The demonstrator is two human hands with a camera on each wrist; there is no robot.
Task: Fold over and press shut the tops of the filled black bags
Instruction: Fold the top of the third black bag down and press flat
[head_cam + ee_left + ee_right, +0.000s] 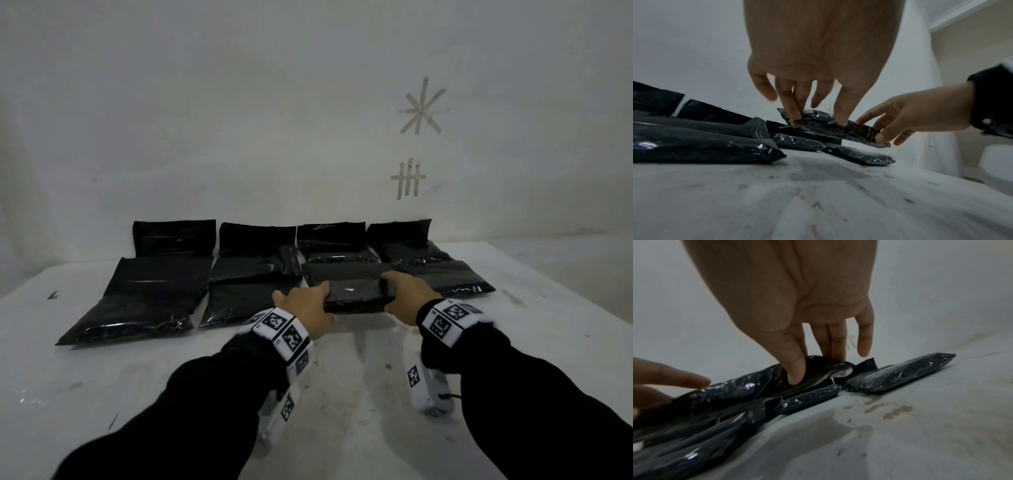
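A small filled black bag (354,297) is held between both hands, slightly above the white table (342,394). My left hand (320,298) pinches its left end, thumb in front and fingers behind. My right hand (390,288) pinches the right end the same way. In the left wrist view the left fingers (795,116) dig into the crinkled bag (830,128), and the right hand (898,125) grips the far end. The right wrist view has the right thumb (795,371) pressed into the bag (735,389), with the left hand (663,381) at the left edge.
Several other black bags lie in rows behind the held one: a large one at the left (137,301), one in the middle (246,298), one at the right (445,277). The back row (174,236) has tops standing against the white wall. Tape marks (423,106) are on the wall.
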